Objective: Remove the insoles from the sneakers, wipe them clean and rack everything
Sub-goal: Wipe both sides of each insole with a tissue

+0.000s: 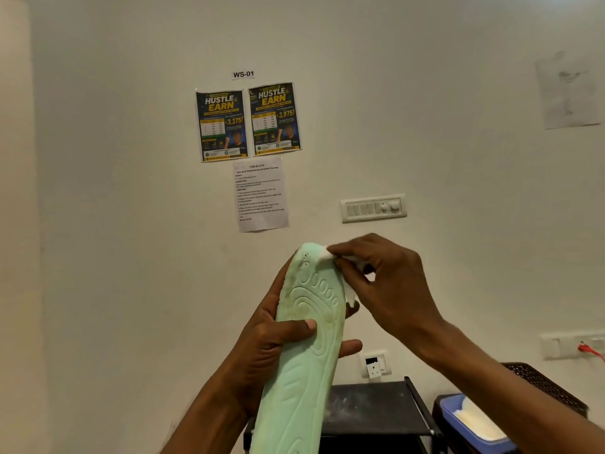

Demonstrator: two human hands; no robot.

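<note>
A pale green insole [301, 365] stands upright in front of the wall, its patterned underside facing me. My left hand [271, 342] grips it around the middle, thumb across the front and fingers behind. My right hand [383, 283] pinches a white wipe [327, 253] against the insole's top right edge near the toe. Part of the wipe hangs down behind the insole's right side. No sneakers are in view.
A black shoe rack [373, 407] stands below against the wall. To its right sit a blue tub [455, 417] holding white wipes and a dark perforated basket [543, 385]. Posters, an instruction sheet, switch plates and sockets hang on the wall.
</note>
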